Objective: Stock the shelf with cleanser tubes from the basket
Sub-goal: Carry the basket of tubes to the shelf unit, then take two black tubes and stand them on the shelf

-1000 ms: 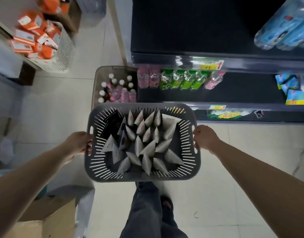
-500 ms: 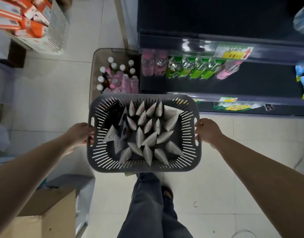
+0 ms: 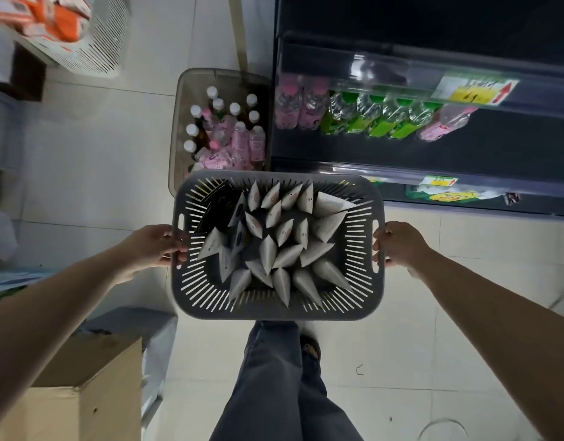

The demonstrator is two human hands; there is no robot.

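I carry a grey slotted basket point(image 3: 276, 308) in front of me above the floor. Several white cleanser tubes point(image 3: 282, 246) stand in it with their flat ends up, and a black pack point(image 3: 218, 206) lies at its far left. My left hand point(image 3: 153, 245) grips the basket's left rim beside the handle slot. On the opposite rim my right hand point(image 3: 398, 245) grips the same way. The dark shelf unit point(image 3: 465, 154) is just beyond the basket at the right.
Pink and green bottles point(image 3: 357, 114) line a lower shelf. A brown tub point(image 3: 182, 128) of pink bottles sits on the floor left of the shelf. A cardboard box point(image 3: 67, 396) is at my lower left and a white basket point(image 3: 96, 49) of orange packs at far left.
The view has shifted toward the shelf and downward, with the basket held steady in both hands. The grips are unchanged.
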